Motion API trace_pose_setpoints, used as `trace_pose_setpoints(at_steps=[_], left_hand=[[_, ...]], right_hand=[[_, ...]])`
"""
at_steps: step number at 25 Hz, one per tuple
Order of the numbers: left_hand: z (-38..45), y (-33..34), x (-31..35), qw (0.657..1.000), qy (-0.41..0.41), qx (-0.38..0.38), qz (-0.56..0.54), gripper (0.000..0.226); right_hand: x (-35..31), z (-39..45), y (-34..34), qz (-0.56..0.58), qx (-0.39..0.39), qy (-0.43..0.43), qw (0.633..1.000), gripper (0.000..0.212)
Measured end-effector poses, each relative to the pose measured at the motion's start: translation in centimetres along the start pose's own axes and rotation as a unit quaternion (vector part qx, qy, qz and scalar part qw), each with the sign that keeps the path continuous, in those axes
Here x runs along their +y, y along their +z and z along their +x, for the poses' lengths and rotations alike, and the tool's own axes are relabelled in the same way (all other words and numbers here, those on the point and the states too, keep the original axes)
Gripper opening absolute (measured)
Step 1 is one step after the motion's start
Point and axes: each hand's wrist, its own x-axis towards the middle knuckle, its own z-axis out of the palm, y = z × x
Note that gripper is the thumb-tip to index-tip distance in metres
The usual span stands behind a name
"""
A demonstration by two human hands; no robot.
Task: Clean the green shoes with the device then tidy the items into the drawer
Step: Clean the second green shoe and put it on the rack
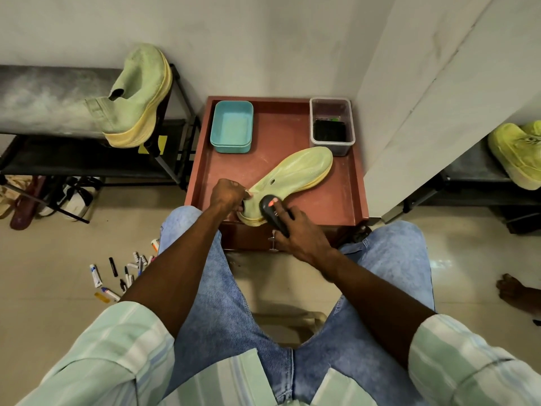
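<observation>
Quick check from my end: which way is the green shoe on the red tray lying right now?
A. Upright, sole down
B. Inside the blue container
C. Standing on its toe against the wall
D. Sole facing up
D: the green shoe lies on the red tray with its ridged sole turned up; the left hand holds its heel end while the right hand grips the black device against it.

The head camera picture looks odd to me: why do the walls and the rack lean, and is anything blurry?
Head view: a wide-angle lens bends straight edges, so the shoe rack and the wall panel slant outward; the middle is sharp, with the green shoe and black device clear; the sleeves at the bottom corners look stretched and soft; lighting is even, shadows faint.
</observation>
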Motion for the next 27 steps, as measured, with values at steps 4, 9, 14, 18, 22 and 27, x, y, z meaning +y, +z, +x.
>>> trace_pose_setpoints(at_steps=[4,9,14,18,22,27], left_hand=[[-0.1,-0.1,0.2,1.000,-0.006,-0.007,0.000,0.013],[0.0,-0.1,0.4,1.000,-0.006,-0.009,0.012,0.011],[0.4,-0.1,0.3,1.000,-0.002,-0.010,0.017,0.012],[0.5,-0.1,0.2,1.000,0.000,-0.001,0.017,0.011],[0.5,-0.2,0.3,1.000,-0.004,-0.003,0.014,0.008],[0.0,0.2,0.5,1.000,0.009,0.005,0.022,0.012]], right_hand=[[1.1,0.4,0.1,0.015,0.039,0.046,0.998,0.077],[0.8,0.4,0.0,0.030,0.022,0.040,0.999,0.077],[0.3,0.2,0.4,-0.016,-0.003,-0.050,0.999,0.075],[2.0,1.6,-1.0,0.089,0.091,0.156,0.980,0.076],[-0.7,0.0,0.0,-0.024,-0.025,-0.078,0.996,0.075],[3.7,1.9,-1.8,0.084,0.080,0.201,0.973,0.076]])
